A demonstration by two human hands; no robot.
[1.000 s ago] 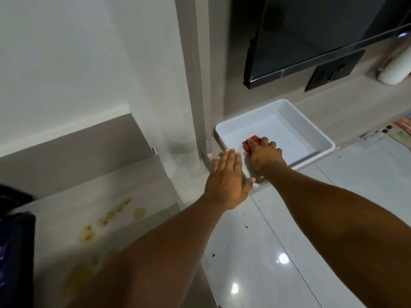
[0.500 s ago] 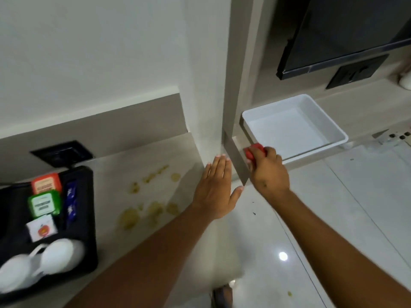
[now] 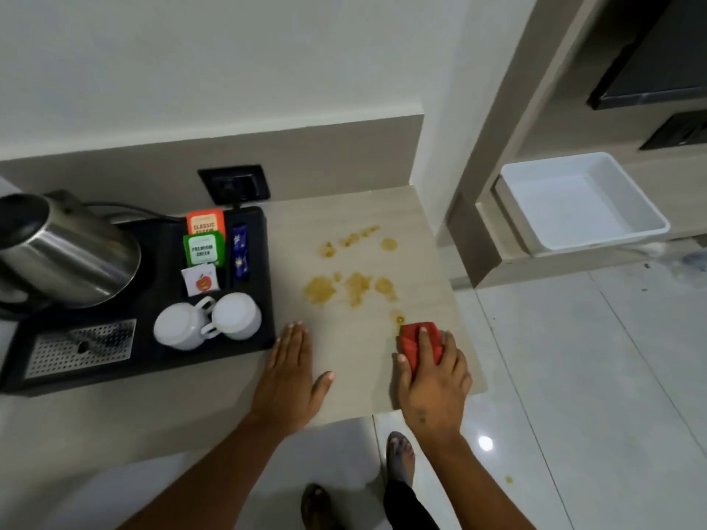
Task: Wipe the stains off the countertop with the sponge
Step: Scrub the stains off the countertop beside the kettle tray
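A red sponge (image 3: 412, 337) lies on the pale wood-grain countertop (image 3: 359, 361) near its right edge, and my right hand (image 3: 432, 380) presses down on it with fingers spread over the top. Several yellow-brown stains (image 3: 355, 286) mark the counter just beyond the sponge; the nearest small spot (image 3: 399, 318) touches the sponge's far edge. A second row of stains (image 3: 359, 237) sits farther back. My left hand (image 3: 292, 371) rests flat and empty on the counter to the left of the sponge, fingers together.
A black tray (image 3: 252, 338) on the left holds a steel kettle (image 3: 65, 250), two white cups (image 3: 208, 319), tea sachets (image 3: 202, 242). A wall socket (image 3: 233, 183) is behind it. A white bin (image 3: 581, 200) sits on a lower shelf at right. The counter edge drops to tiled floor.
My right hand carried the red sponge from the white bin over to the stained countertop and set it down. My left hand moved along and now lies flat on the counter.
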